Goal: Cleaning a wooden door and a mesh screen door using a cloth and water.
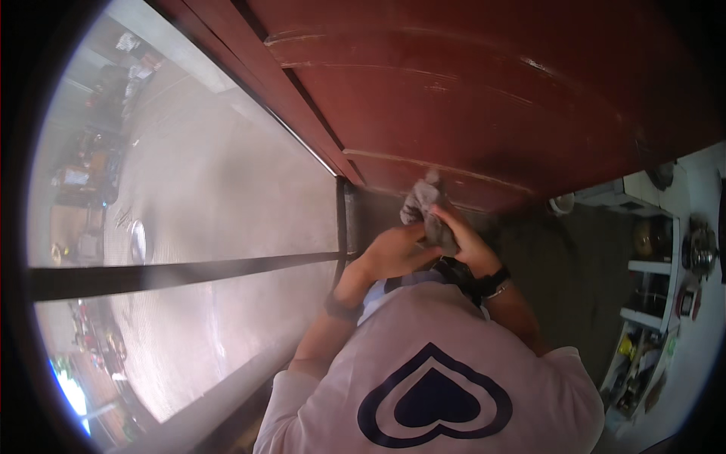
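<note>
A crumpled grey cloth [422, 201] is bunched between my two hands in front of my waist. My left hand [397, 249] presses on it from the left with the fingers laid across its lower part. On the other side, my right hand [462, 235] grips the cloth, its thumb or a finger lying along the edge. The upper end of the cloth sticks out past the fingers and is slightly blurred. Just beyond it stands a red panelled door [454, 119] with worn, scratched mouldings; the cloth appears apart from it, though the gap is hard to judge.
To the left is a mesh screen [255, 187] with a dark crossbar [187, 275]; a cluttered room shows through it. On the right, white shelves [649, 267] hold pots and kitchen items, with a metal pot [700, 247] on top. Dark floor [558, 272] lies between.
</note>
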### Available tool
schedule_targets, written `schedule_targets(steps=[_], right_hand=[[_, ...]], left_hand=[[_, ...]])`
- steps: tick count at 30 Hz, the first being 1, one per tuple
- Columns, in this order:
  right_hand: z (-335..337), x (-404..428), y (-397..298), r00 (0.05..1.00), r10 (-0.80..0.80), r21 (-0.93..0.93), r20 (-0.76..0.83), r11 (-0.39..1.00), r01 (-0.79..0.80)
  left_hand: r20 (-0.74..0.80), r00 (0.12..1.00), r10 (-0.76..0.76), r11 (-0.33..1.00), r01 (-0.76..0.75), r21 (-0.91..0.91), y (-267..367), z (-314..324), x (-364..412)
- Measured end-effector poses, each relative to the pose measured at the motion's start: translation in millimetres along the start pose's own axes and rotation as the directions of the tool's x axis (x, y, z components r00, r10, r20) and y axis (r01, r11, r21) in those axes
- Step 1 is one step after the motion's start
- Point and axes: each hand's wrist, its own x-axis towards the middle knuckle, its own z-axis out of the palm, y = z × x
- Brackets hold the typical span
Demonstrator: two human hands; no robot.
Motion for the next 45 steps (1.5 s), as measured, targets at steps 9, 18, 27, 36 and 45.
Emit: schedule_targets(steps=[9,18,27,36,45], right_hand=[[38.0,24.4,-19.3,0.846,-0.281,-0.166,-0.454,0.959,0.229],[32.0,72.7,-84.4,0.482,-0.57,-0.428,-0.665,0.82,0.38],[52.6,192.5,-53.9,0.448,-0.738,-0.721,-0.505,0.646,0.251],[246.5,308.7,23.0,0.858,0.053,-0.601,0.511,0.736,0.312],[228.5,256.5,6.4,0.832,0.094,-0.572,0.546,0.768,0.289]], left_hand=[[-0.573,0.8,-0.179,0.944,-0.024,-0.329,-129.6,-64.8,-66.7],[-0.795,0.605,-0.045,0.985,-0.104,-0.135,-164.1,-137.2,-22.1],[-0.814,0.439,0.381,0.847,0.187,0.497,-125.8,-223.2,-49.1],[-0.735,0.005,0.678,0.342,0.883,0.322,-56.4,-250.1,-226.4],[-0.711,0.128,0.692,0.091,0.961,0.261,-108.2,-240.2,-213.6]])
